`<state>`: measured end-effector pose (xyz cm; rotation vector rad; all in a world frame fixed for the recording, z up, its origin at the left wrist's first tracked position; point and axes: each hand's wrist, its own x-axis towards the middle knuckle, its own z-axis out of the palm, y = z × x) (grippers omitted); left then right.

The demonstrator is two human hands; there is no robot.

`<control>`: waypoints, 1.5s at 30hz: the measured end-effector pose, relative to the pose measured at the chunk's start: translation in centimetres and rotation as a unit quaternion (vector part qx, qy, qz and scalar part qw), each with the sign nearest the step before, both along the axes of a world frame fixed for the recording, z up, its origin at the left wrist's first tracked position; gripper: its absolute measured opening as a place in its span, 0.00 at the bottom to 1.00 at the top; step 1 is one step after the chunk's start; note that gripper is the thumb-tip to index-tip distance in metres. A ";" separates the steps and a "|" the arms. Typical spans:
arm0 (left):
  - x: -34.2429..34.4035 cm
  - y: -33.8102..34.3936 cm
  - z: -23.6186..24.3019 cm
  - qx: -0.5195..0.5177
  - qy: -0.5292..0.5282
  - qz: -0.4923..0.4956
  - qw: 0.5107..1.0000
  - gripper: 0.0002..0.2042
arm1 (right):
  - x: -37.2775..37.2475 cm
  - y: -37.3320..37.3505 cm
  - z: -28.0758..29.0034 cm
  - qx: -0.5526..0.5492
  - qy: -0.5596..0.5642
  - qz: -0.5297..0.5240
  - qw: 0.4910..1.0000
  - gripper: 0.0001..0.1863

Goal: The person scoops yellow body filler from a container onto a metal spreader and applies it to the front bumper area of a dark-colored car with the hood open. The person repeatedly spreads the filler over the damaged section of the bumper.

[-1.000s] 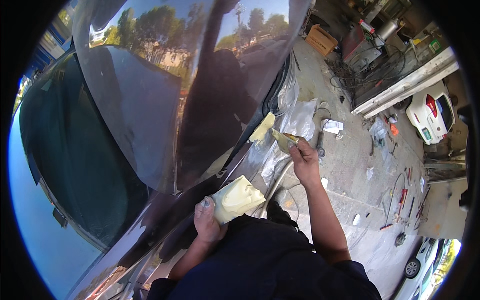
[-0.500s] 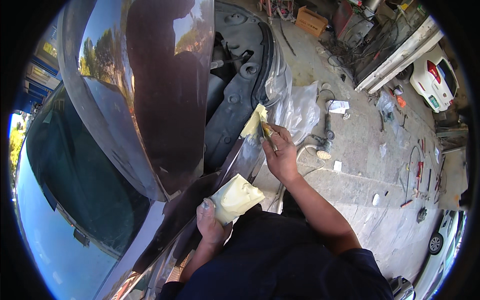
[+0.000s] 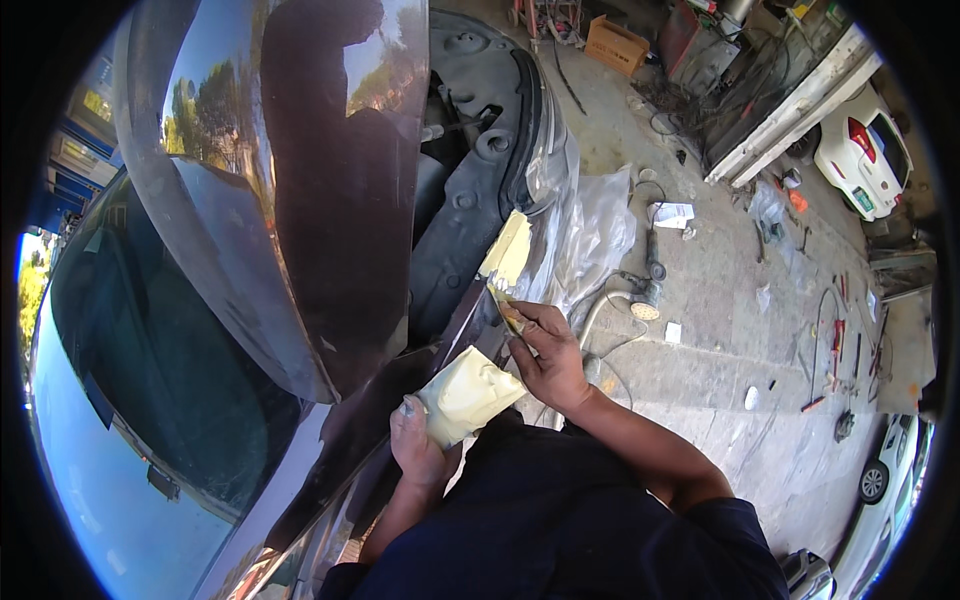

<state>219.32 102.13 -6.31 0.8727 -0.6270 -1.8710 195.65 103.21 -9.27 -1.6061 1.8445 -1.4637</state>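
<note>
The left hand (image 3: pixel 418 447) grips a wad of pale yellow paper (image 3: pixel 466 394), the fingers wrapped around its lower end so that the bulk sticks up and to the right. The wad is creased and folded, roughly wedge-shaped, matte, with soft shadows in its folds, and it sits just above the dark edge of the car body (image 3: pixel 340 440), close to the person's chest. The right hand (image 3: pixel 549 356) is just beside the wad, up and to the right, with its fingers pinched on a thin strip of yellowish tape (image 3: pixel 507 311) that runs up along the edge of the car. Above that strip a broader patch of the same pale yellow masking paper (image 3: pixel 508 248) is stuck on the car's edge, lying next to a sheet of clear plastic (image 3: pixel 590 235) that drapes down over the side and crumples toward the ground. The raised hood (image 3: pixel 300 180) is dark and glossy and mirrors trees, sky and the person's outline; the black engine bay edge (image 3: pixel 480 150) shows to its right. The windshield (image 3: pixel 130 400) fills the left side, reflecting blue sky. On the concrete floor (image 3: pixel 720 330) lie a power tool with a hose (image 3: pixel 645 290), scraps of paper and scattered hand tools. A white car (image 3: pixel 865 150) stands at the upper right beyond a white beam (image 3: pixel 790 105), and a cardboard box (image 3: pixel 617 42) sits near the top.
</note>
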 end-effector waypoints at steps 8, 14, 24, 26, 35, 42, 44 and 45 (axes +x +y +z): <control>0.3 -0.3 0.0 -0.019 0.026 -0.033 0.999 0.29 | -5.6 -5.3 -0.8 -0.022 -0.018 -0.138 0.990 0.16; 0.4 -0.2 0.3 -0.032 0.034 -0.030 0.998 0.28 | -5.3 -6.6 -1.6 -0.022 0.036 -0.138 0.989 0.17; 0.5 -0.3 0.0 -0.055 0.033 -0.035 0.997 0.30 | -1.4 -3.5 -1.4 0.004 0.004 -0.066 0.998 0.26; 0.8 0.0 -0.8 -0.016 0.008 -0.008 1.000 0.30 | -0.4 -2.5 -2.0 0.013 0.012 -0.049 0.999 0.29; -0.7 0.1 -0.3 -0.044 -0.008 -0.002 0.999 0.27 | 0.1 2.6 -2.8 0.013 0.015 0.049 0.999 0.31; -5.3 0.4 0.6 -0.060 0.020 0.046 0.997 0.27 | -4.9 6.1 4.3 -0.018 -0.096 -0.024 0.995 0.14; -6.9 1.0 1.3 -0.068 0.029 0.055 0.996 0.27 | -5.7 7.1 7.5 -0.071 -0.005 0.025 0.997 0.20; -7.6 1.5 1.6 -0.072 0.029 0.062 0.995 0.27 | -5.9 7.4 8.9 -0.091 0.051 0.044 0.994 0.22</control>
